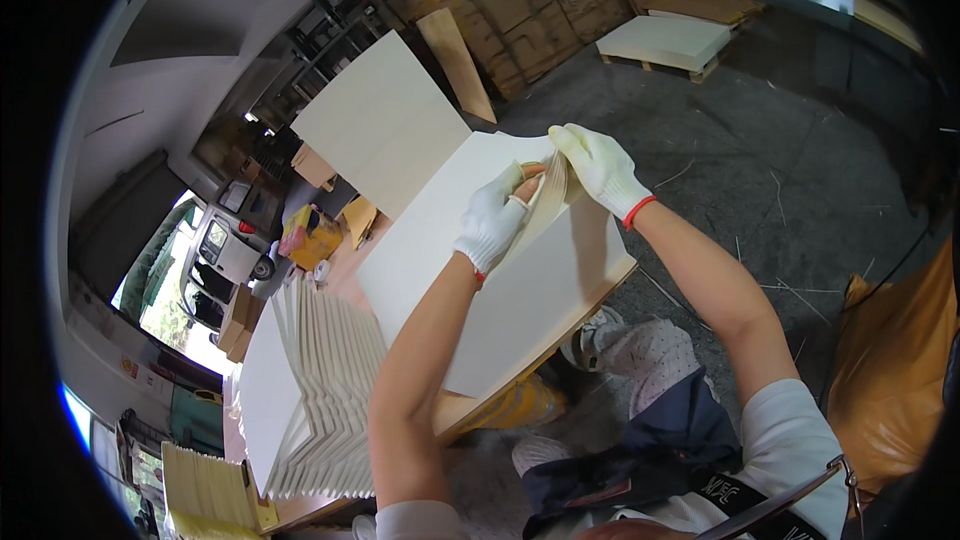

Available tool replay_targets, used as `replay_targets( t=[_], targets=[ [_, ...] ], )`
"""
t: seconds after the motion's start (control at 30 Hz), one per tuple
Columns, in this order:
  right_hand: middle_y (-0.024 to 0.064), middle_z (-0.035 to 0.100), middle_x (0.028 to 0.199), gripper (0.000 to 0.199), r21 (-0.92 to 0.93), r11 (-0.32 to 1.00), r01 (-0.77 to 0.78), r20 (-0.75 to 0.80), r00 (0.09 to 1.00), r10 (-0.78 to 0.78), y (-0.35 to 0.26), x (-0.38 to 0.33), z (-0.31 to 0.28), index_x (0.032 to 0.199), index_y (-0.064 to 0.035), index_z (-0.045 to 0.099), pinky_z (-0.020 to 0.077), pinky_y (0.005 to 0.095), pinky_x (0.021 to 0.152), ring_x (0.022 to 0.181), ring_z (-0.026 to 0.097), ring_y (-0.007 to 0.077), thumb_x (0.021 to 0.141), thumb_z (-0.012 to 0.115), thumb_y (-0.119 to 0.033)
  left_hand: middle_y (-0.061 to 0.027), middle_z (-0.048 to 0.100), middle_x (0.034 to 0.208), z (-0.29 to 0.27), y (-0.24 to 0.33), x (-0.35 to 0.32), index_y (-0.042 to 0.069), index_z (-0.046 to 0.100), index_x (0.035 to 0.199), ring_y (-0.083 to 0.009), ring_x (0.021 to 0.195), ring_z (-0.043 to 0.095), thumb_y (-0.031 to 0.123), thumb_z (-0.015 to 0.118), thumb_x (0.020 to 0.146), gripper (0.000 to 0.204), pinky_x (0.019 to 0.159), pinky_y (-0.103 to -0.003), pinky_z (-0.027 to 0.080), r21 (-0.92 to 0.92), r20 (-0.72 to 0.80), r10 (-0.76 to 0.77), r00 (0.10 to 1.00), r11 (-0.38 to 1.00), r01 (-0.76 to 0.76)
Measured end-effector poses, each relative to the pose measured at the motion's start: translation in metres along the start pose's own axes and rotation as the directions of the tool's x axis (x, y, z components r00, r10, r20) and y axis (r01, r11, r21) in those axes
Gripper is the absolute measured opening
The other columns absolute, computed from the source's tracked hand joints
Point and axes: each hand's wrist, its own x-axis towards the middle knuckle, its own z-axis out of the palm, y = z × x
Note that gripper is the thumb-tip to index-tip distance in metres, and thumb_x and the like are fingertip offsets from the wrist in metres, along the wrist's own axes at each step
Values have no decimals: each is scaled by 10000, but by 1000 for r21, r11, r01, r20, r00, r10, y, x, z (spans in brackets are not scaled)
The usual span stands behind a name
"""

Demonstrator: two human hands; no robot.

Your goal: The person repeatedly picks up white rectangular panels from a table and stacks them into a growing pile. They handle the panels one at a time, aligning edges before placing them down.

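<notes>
A tall stack of large white sheets [540,300] stands on the table in front of me. My left hand [493,215], in a white knit glove with bare fingertips, closes over the edge of a bunch of sheets [547,208] lifted at the stack's near right corner. The gloved right hand [598,165] pinches the same bunch at its raised corner, fingers pressed together. Between both hands the lifted sheets bow and fan slightly. How many are held is hidden. Left of the stack lies a staggered pile of folded white sheets [325,400].
A large upright white board [385,125] rises behind the stack. Beyond it are a narrow wooden board [457,65], stacked cardboard [520,15], and a pallet of white sheets [665,42]. An orange-brown cover [895,370] is at the right. A van [225,250] shows through the doorway.
</notes>
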Motion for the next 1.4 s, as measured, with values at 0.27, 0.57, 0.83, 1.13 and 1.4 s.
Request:
replay_targets(
  t=[0.27, 0.57, 0.83, 1.13, 1.4],
  targets=[
    [196, 651, 852, 500, -40, 994, 100, -101, 989, -104, 5, -7, 8, 926, -83, 609, 464, 480, 737, 841, 627, 418, 1056, 347, -488, -156, 686, 1262, 1, -7, 1, 54, 629, 1314, -262, 1167, 651, 221, 749, 883, 477, 1018, -343, 478, -35, -15, -47, 999, 998, 46],
    [192, 637, 828, 470, -106, 988, 116, -74, 989, -125, 9, -5, 11, 982, -92, 581, 451, 489, 709, 831, 628, 412, 1049, 358, -500, -91, 683, 1118, 3, 1, -3, 95, 629, 1331, -192, 1009, 621, 112, 616, 951, 381, 922, -299, 475, 39, -95, 29, 995, 999, -25],
    [174, 649, 885, 470, -118, 988, 100, -70, 992, -109, 8, -7, 12, 1005, -106, 590, 458, 476, 721, 851, 632, 399, 1046, 346, -505, -115, 737, 1021, 4, -5, -1, 128, 663, 1266, -205, 890, 672, 223, 720, 914, 370, 833, -322, 517, 128, -55, 26, 998, 992, -19],
    [153, 671, 912, 458, -82, 989, 122, -71, 989, -128, 4, -10, 7, 1044, -119, 601, 478, 459, 738, 850, 647, 380, 1049, 353, -505, -105, 720, 1045, 5, -2, -1, 119, 660, 1303, -196, 948, 652, 206, 602, 988, 331, 879, -331, 499, 99, -115, 27, 993, 995, -15],
    [179, 670, 875, 453, -112, 987, 112, -96, 988, -123, 12, -7, 12, 1034, -103, 588, 472, 477, 723, 842, 647, 396, 1049, 365, -497, -129, 724, 1040, 6, 13, 0, 170, 653, 1302, -252, 952, 680, 272, 655, 951, 366, 877, -355, 518, 240, -11, -103, 995, 965, 103]
  ],
)
